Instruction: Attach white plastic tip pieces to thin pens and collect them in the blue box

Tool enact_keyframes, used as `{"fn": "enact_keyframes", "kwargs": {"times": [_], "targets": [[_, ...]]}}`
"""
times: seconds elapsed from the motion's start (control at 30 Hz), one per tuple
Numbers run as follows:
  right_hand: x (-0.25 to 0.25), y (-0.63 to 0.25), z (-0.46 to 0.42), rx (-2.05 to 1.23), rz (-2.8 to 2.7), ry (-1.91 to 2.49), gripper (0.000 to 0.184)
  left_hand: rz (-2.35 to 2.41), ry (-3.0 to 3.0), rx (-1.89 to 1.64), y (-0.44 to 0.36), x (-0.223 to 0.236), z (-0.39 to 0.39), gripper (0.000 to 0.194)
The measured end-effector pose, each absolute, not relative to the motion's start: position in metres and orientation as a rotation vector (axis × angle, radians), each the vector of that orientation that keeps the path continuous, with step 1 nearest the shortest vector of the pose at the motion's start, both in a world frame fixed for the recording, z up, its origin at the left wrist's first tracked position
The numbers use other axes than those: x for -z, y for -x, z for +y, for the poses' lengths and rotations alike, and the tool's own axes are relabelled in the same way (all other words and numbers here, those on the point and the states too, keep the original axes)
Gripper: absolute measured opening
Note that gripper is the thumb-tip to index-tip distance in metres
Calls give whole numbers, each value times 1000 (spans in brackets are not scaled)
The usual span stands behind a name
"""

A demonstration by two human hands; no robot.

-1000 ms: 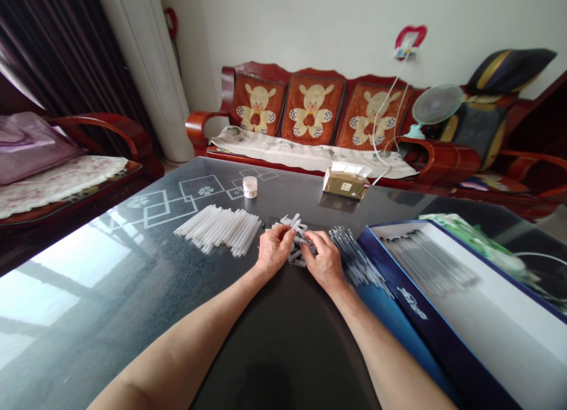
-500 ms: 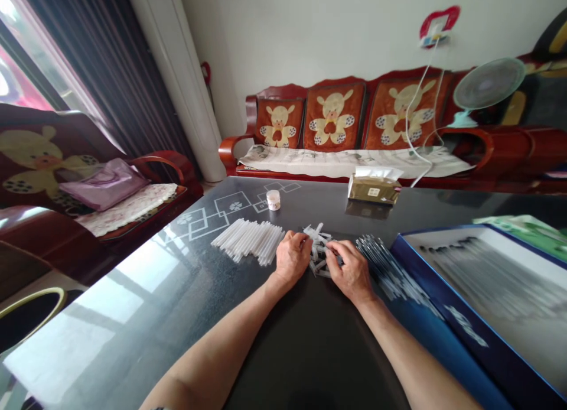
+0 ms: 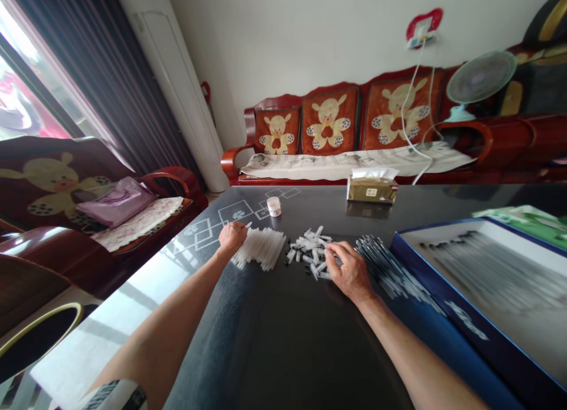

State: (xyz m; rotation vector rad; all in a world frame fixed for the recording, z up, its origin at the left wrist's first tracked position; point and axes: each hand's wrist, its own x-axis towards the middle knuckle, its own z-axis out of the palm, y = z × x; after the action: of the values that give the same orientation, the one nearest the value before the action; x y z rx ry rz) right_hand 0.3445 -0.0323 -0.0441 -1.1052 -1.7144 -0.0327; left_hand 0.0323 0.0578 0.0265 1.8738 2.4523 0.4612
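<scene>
My left hand [image 3: 232, 236] is closed at the left end of a row of white plastic tubes [image 3: 262, 248] lying on the dark glass table [image 3: 283, 345], pinching one white tube. My right hand [image 3: 349, 270] rests, fingers curled, on a loose pile of small clear caps with black tips [image 3: 309, 251]; what it holds I cannot make out. Right of that hand lies a fan of thin clear rods [image 3: 384, 266].
A blue box [image 3: 447, 306] with more rods in its white tray lies at the right. A small white jar [image 3: 274, 206] and a tissue box [image 3: 371, 186] stand further back. A red wooden sofa [image 3: 354, 132] runs behind the table, an armchair [image 3: 88, 221] at the left.
My left hand left the cap pile and moved left to the white tube row with a tube. The right hand stays at the pile. The view swung left.
</scene>
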Motion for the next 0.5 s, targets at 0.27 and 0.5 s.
{"fn": "enact_keyframes", "kwargs": {"times": [0.27, 0.5], "targets": [[43, -343, -32, 5, -1692, 1117, 16, 2467, -1827, -406, -23, -23, 61, 25], [42, -343, -32, -13, -1682, 1123, 15, 2389, -2050, -656, -61, -34, 42, 29]]}}
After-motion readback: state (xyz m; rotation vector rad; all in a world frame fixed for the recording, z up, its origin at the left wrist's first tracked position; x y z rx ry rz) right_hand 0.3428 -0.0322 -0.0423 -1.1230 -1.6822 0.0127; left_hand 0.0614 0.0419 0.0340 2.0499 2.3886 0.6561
